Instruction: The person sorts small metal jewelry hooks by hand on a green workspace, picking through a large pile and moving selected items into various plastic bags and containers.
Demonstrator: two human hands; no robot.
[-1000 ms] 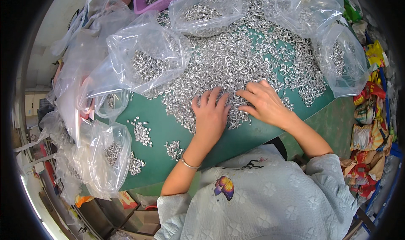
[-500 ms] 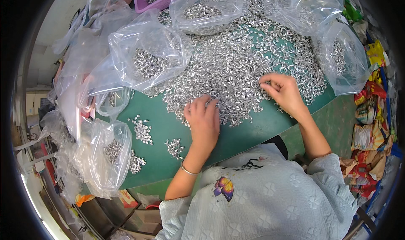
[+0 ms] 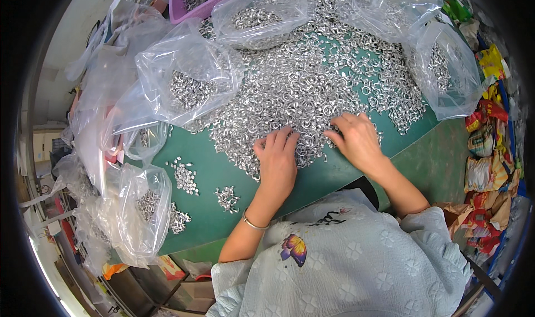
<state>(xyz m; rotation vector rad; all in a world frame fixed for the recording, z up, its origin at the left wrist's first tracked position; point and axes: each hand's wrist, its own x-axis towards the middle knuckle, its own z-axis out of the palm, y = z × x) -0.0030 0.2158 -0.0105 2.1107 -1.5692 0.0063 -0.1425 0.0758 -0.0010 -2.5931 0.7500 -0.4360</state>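
Note:
A wide heap of small silver ring-like metal pieces (image 3: 278,94) covers the middle of the green table (image 3: 267,197). My left hand (image 3: 277,164) rests at the heap's near edge, its fingers a little spread and touching the pieces. To its right, my right hand (image 3: 359,143) is bent over the same edge with thumb and fingers apart. I see no piece held in either hand, though the fingertips are partly hidden among the metal. Left of my left hand lie a small cluster of curved silver pieces (image 3: 227,199) and a group of small round silver pieces (image 3: 185,175).
Clear plastic bags holding metal pieces ring the heap: one at left (image 3: 189,83), one at the back (image 3: 262,16), one at right (image 3: 446,74). A purple tray (image 3: 209,5) stands at the back left. Another bag (image 3: 142,205) sits at the near left; colourful packages (image 3: 490,150) line the right side.
My right hand has moved left and nearer to me, and its thumb and fingers are farther apart. My left hand has shifted slightly right, so the two hands are closer together.

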